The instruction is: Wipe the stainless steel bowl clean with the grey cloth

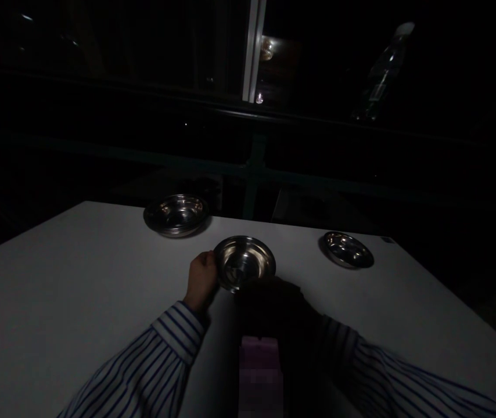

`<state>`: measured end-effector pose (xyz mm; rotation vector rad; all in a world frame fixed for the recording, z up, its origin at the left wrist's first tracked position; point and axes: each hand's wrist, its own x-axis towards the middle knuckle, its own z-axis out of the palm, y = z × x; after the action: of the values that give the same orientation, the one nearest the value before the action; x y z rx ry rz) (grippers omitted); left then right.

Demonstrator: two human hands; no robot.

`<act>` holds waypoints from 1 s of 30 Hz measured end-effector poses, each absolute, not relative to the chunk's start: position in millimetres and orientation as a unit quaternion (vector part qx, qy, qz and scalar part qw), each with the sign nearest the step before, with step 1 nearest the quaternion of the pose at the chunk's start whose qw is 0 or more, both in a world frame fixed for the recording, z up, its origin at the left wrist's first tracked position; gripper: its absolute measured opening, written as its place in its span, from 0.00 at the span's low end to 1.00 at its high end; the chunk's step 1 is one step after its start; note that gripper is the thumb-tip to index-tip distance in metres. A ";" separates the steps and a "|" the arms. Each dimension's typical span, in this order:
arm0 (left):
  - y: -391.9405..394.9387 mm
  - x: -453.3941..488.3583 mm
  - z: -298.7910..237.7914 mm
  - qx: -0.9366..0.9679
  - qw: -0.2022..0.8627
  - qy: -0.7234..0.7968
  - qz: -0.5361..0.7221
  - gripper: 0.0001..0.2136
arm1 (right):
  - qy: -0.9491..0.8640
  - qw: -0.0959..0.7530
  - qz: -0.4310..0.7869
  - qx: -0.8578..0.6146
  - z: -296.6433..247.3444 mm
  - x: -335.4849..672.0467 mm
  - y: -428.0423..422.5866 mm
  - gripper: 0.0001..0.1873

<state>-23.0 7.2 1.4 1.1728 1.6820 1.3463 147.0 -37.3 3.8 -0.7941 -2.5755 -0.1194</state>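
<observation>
A shiny metal bowl [245, 263] is near the middle of the white table, its inside facing me. My left hand [202, 277] is closed on the bowl's left rim, with the thumb near the edge. My right hand [276, 305] is in deep shadow at the bowl's near right side and covers part of its rim. Its fingers are too dark to make out, and so is anything they may hold. Both arms wear blue-striped sleeves. Toward the back left stands a stack of metal bowls [176, 216]. Another metal bowl [349, 251] rests at the back right.
The white table [100, 278] ends just behind the stack. Below my hands is a purple object [260, 354], partly blurred out. Past the table, a clear plastic bottle [381, 78] stands tilted in view near a pale window frame post [253, 52]. The surroundings are very dark.
</observation>
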 end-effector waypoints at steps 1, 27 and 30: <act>7.3 -22.9 1.5 0.449 0.338 0.645 0.517 0.15 | -0.933 0.217 -0.047 -0.285 5.6 144.1 -37.8 0.10; -4.4 -19.8 0.6 0.476 0.307 0.643 0.516 0.18 | -0.919 0.222 -0.189 -0.268 -1.6 135.2 -43.7 0.11; -4.9 -18.2 2.2 0.472 0.327 0.626 0.527 0.18 | -0.900 0.261 -0.217 -0.274 -2.1 119.3 -46.2 0.11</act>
<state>-18.2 -4.9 2.2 1.2372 1.6407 1.3807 119.3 -46.2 -2.1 -0.7407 -2.4364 -0.5888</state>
